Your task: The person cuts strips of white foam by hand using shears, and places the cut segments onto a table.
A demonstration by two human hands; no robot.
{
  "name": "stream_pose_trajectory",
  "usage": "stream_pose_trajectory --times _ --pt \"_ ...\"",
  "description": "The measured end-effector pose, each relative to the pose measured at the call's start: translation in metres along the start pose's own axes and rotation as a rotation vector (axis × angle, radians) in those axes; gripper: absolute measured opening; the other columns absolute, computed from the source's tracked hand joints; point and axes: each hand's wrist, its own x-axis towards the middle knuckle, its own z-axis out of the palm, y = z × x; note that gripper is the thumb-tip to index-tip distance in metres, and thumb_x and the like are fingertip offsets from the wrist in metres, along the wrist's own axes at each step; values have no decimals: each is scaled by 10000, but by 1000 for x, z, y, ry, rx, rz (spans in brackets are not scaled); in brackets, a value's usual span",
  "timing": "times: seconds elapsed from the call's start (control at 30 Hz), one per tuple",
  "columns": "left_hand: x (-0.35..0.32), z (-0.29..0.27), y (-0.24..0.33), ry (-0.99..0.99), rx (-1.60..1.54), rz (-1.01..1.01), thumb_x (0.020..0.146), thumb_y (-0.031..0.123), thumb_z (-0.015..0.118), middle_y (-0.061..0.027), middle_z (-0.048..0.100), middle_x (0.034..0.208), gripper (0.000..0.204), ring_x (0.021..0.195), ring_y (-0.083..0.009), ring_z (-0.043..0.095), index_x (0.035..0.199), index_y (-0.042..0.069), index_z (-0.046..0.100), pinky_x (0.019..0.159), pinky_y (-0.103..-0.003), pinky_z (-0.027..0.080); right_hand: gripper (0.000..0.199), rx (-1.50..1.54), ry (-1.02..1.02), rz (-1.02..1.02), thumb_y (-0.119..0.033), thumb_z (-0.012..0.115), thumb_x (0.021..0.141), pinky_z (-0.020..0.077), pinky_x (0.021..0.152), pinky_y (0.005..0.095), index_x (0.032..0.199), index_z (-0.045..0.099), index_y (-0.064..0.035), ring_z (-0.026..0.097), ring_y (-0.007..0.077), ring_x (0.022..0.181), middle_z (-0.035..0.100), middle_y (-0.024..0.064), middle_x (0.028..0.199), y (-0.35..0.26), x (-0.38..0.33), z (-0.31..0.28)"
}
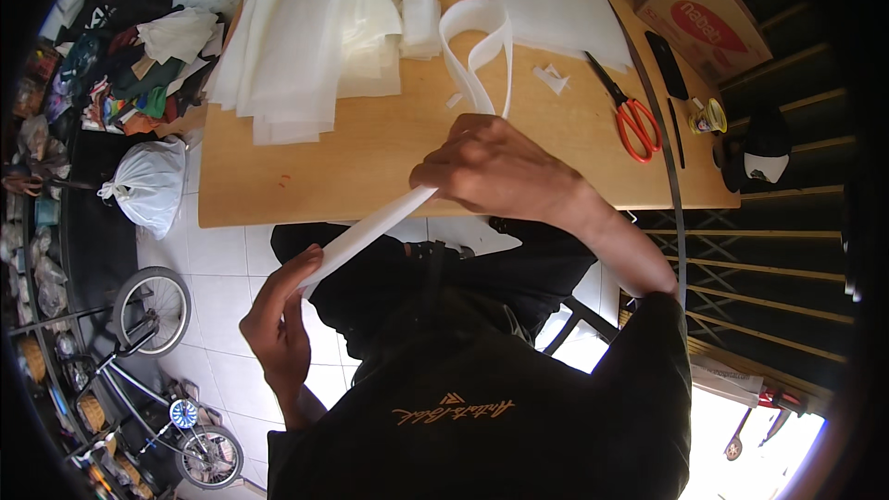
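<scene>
Hands (pixel 278 315) (pixel 495 167) stretching white strip (pixel 370 227) (past table edge (pixel 278 220))

Red-handled scissors (pixel 630 111) are lying on the right side of the wooden table (pixel 370 157), with a black phone (pixel 666 65) just beyond them. A cardboard box (pixel 702 9) is sitting at the far right corner. Down on the left, a white tied bag (pixel 148 183) is resting on the floor, and a bicycle (pixel 157 380) is standing nearer.
</scene>
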Motion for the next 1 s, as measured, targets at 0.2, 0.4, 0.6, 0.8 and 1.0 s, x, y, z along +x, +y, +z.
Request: stream_pose_trajectory --times 0.2,0.4,0.6,0.8,1.0 --pt "1 -40 -19 -8 -42 -17 893 -126 465 -232 705 1067 292 1064 -318 683 1092 -52 666 971 -396 502 160 -81 -153 212 -185 705 833 489 823 399 961 701 -90 667 269 867 702 78 818 31 -41 -30" --pt "13 -78 -67 -9 -25 -118 930 38 570 -179 717 1051 231 983 -229 675 1117 -63 661 933 -334 489 211 46 -304 622 -217 765 793 498 692 357 987 757 -134 653 219 697 725 58 811 67 -74 -53" --pt "33 -78 -114 -32 -137 -260 912 70 630 -109 715 993 233 896 -137 642 1107 -51 670 848 -258 463 435 611 -296 853 -265 799 714 478 676 296 1026 735 32 640 140 752 722 86 823 93 -120 -60" --pt "38 -65 -131 -68 -224 -337 907 65 633 -89 709 971 223 891 -125 634 1100 -43 660 856 -249 447 390 668 -141 926 -224 809 783 532 679 286 1049 715 46 696 175 785 730 110 880 101 -175 -63" --pt "47 -57 -110 -114 -239 -303 911 50 620 -95 703 984 184 905 -133 630 1069 -37 658 857 -254 447 290 853 30 992 -167 735 877 562 766 320 1054 693 59 711 192 802 728 128 898 72 -218 -53"
